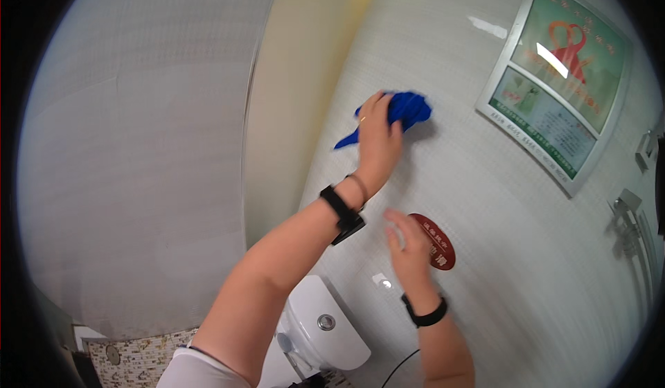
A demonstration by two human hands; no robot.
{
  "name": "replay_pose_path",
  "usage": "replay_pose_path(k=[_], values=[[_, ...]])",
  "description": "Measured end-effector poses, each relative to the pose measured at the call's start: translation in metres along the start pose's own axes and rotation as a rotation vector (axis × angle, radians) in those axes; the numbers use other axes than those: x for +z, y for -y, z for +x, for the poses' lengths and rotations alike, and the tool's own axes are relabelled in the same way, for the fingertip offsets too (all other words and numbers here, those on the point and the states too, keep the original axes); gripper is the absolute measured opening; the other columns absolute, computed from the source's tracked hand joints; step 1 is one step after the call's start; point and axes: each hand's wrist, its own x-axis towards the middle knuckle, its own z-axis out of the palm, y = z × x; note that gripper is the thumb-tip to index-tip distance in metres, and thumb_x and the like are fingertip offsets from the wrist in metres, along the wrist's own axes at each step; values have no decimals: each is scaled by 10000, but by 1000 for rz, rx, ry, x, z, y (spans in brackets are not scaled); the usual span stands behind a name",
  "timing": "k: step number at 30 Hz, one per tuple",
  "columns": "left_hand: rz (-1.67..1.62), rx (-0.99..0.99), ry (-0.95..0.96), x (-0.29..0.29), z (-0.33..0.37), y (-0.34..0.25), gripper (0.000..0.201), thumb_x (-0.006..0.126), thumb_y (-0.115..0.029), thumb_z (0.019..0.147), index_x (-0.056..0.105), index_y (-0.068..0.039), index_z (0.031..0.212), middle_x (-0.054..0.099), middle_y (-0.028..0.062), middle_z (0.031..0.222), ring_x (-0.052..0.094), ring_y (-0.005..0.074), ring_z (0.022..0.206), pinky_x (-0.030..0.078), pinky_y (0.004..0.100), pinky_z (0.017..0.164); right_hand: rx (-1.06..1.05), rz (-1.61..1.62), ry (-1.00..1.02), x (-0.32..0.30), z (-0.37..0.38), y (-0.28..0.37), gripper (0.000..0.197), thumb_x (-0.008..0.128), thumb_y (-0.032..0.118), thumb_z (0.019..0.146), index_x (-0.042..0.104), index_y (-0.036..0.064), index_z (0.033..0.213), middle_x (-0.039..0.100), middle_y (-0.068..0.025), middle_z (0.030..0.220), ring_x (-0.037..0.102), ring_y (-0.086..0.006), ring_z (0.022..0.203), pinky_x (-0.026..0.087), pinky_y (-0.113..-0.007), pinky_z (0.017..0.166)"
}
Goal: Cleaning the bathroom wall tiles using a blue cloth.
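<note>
My left hand [377,135] is closed on a bunched blue cloth [410,109] and presses it against the white tiled wall [450,62]. One pointed corner of the cloth hangs out to the left of the fingers. Lower down, my right hand [411,249] is raised in front of the wall beside a dark red oval sticker [440,246], partly covering it. Its fingers are slightly blurred, with thumb and forefinger apart and nothing between them. A black watch sits on my left wrist and a black band on the right.
Below my arms stands a white toilet with its cistern [329,329] against the wall. A framed green poster [554,76] hangs at the upper right, with a metal fixture [630,215] beyond it. A grey partition [138,146] fills the left; mosaic tiles [142,357] cover the floor.
</note>
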Motion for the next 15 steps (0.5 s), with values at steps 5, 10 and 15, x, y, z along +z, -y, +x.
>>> replay_pose_path(k=[5,10,15], values=[[45,259,117,50,39,-34,674,560,22,753,369,-164,1372,207,309,1421,269,466,1288,274,459,1062,44,-78,-42,-60,39,25,256,526,20,849,567,-6,1100,583,-163,1135,559,-321,1053,447,-380,895],[95,113,335,54,3,-20,658,516,-110,826,273,-203,1431,176,270,1453,146,454,1346,153,599,1050,-227,-331,-101,-70,86,26,357,481,4,858,485,-20,1214,423,-200,1330,468,-352,1173,401,-392,964],[-27,-71,547,39,-25,-10,717,552,-223,835,191,-215,1455,118,250,1479,31,420,1387,80,656,1031,-200,-493,-129,-54,131,-10,425,497,-19,825,454,-28,1248,346,-195,1398,438,-363,1202,390,-405,991]])
